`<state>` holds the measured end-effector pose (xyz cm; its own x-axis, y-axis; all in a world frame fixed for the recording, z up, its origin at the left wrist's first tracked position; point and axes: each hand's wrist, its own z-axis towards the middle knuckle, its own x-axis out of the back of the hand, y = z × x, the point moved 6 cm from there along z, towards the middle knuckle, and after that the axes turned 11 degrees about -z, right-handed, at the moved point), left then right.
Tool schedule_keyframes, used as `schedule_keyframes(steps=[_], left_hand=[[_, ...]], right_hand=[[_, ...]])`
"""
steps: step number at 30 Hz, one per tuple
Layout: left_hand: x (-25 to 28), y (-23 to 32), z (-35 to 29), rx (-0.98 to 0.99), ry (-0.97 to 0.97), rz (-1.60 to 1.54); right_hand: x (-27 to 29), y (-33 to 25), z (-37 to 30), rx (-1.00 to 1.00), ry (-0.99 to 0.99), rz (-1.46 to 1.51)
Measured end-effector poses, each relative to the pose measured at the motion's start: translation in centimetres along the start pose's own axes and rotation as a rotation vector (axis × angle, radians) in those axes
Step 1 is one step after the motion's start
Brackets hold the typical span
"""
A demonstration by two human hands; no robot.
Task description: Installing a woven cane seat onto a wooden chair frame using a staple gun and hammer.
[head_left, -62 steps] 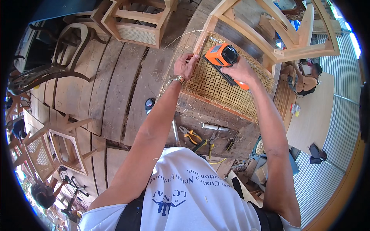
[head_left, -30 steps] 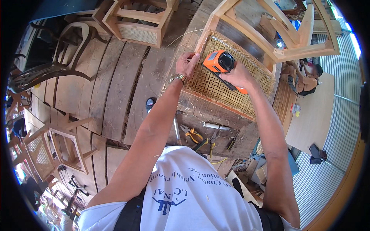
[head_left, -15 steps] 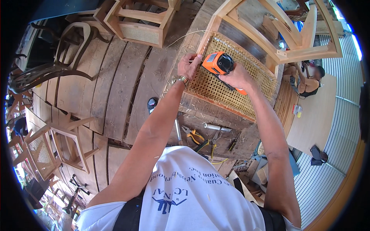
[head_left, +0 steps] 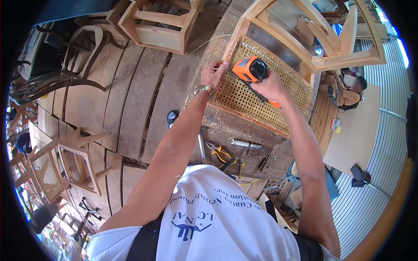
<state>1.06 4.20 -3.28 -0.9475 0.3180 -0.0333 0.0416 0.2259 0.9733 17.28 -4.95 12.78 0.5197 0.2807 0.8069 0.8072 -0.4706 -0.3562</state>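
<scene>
A wooden chair frame [head_left: 272, 35] lies on the workbench, with open-weave cane webbing [head_left: 244, 100] across its seat. Along the seat's edges the cane ends look frayed. My right hand [head_left: 271, 87] is wrapped round the handle of an orange and black staple gun [head_left: 247, 68], held over the webbing near its left side. At the seat's left rail, my left hand [head_left: 212, 75] has its fingers curled and its thumb against the wood, gripping the edge. The staple gun's nose is hidden beneath its body.
Yellow-handled pliers [head_left: 219, 153], a white tube [head_left: 246, 143] and other hand tools lie on the bench near me. A cane-panelled wooden chair [head_left: 159, 26] and a dark curved frame [head_left: 72, 74] stand left. At right, another person [head_left: 348, 93] sits beside a pale board [head_left: 355, 135].
My right hand has shifted the staple gun slightly right, away from the left rail and my left hand. My left hand stays on the rail.
</scene>
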Motion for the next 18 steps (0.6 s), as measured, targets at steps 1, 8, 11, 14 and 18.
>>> schedule_keyframes(steps=[1,8,11,14,18], left_hand=[[0.1,0.0,0.3,0.009,-0.012,0.001],[0.1,0.4,-0.1,0.042,-0.008,0.026],[0.0,0.0,0.2,0.039,0.003,-0.017],[-0.1,0.5,-0.1,0.025,0.001,0.012],[0.3,0.1,0.3,-0.059,0.013,0.053]], right_hand=[[0.0,-0.1,0.3,0.004,-0.001,-0.002],[-0.2,-0.6,0.9,-0.053,-0.042,-0.027],[-0.4,-0.5,1.2,-0.047,-0.05,-0.02],[-0.7,-0.3,1.2,-0.047,-0.019,-0.007],[-0.9,-2.3,0.0,-0.056,0.031,-0.071]])
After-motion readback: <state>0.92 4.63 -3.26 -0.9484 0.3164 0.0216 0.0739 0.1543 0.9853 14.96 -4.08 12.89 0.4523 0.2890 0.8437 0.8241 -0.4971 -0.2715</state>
